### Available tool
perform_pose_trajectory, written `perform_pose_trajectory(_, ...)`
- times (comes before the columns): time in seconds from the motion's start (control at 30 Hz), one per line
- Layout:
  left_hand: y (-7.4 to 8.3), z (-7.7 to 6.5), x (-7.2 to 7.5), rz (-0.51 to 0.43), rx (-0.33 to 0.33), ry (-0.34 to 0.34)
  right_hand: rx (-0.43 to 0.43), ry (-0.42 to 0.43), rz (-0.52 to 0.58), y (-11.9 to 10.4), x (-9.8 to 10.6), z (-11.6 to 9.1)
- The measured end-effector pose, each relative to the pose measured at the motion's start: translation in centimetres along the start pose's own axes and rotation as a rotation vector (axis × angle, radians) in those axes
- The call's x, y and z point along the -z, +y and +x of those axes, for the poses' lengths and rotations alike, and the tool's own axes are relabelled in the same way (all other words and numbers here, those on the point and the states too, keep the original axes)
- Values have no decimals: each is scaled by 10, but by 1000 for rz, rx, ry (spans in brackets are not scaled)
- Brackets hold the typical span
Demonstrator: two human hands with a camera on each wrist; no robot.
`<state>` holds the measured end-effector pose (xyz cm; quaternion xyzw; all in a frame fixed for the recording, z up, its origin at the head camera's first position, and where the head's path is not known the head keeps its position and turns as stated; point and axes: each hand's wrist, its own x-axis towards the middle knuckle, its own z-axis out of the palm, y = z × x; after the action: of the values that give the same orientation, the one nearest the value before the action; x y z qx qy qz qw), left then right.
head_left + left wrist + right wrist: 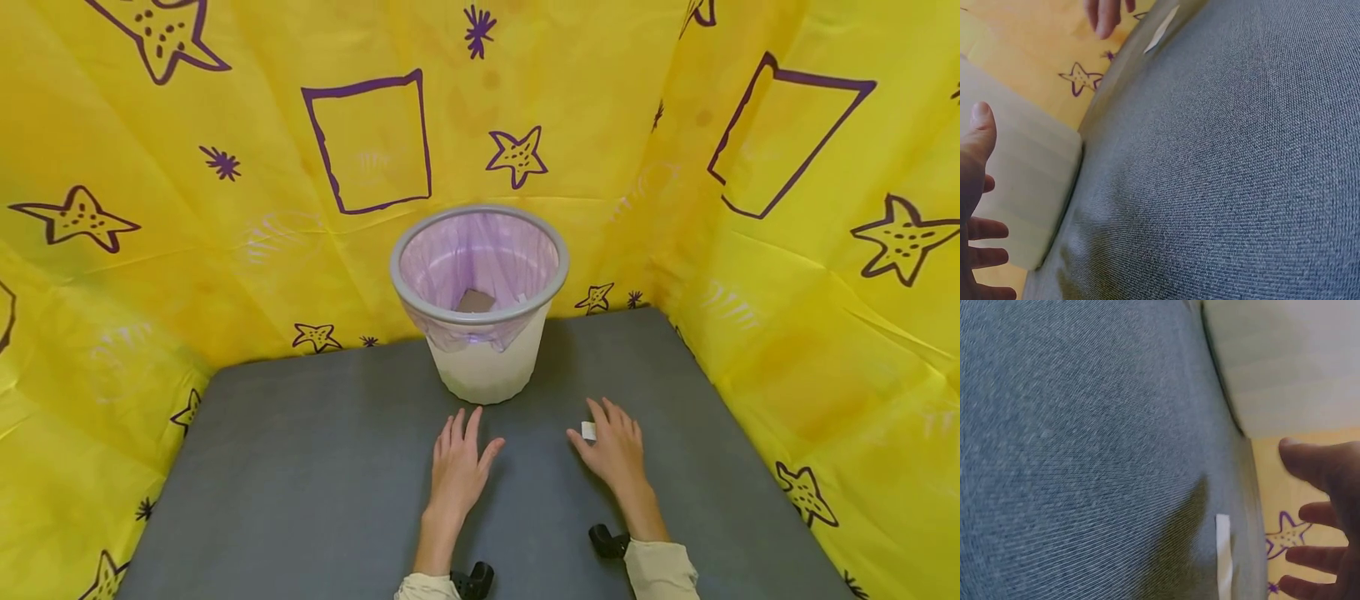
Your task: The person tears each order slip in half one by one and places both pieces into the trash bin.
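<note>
A pale waste bin (491, 371) with a grey rim (402, 287) stands upright at the back of the table, lined with a thin purple bag (431, 267). Inside it lies a brown flat piece (476, 302), beside a small white bit. My left hand (457, 467) hovers in front of the bin, fingers spread and holding nothing. To the right, my right hand (618, 450) is also spread and holds nothing. Just past its thumb a small white scrap (588, 431) lies on the table; the right wrist view shows this scrap (1224, 556) as a narrow strip below the fingers.
Grey cloth covers the table (300, 467). Yellow fabric walls (255, 125) with purple star drawings rise behind and on both sides, and the bin stands close to the back one. Black wrist devices (609, 542) sit at both sleeves.
</note>
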<state>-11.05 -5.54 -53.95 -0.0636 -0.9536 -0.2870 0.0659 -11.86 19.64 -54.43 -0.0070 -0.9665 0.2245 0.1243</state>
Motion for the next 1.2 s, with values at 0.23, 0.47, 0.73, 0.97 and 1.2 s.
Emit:
perform_pose_trajectory(0.23, -2, -1, 1, 6, -7, 9, -20, -16, 6, 6, -5, -4)
perform_pose_trajectory(0.47, -1, -2, 1, 11, -2, 0, 7, 21, -18, 14, -11, -5)
perform_pose_trajectory(0.73, -1, -4, -4, 14, 4, -25, 44, -96, -12, 22, -7, 6)
perform_pose_trajectory(0.97, 2, -7, -10, 17, -54, -35, 88, -240, 28, 5, -13, 8)
perform_pose_trajectory(1.2, 9, -5, -19, 6, -198, -48, 293, -373, 392, -26, -33, 8)
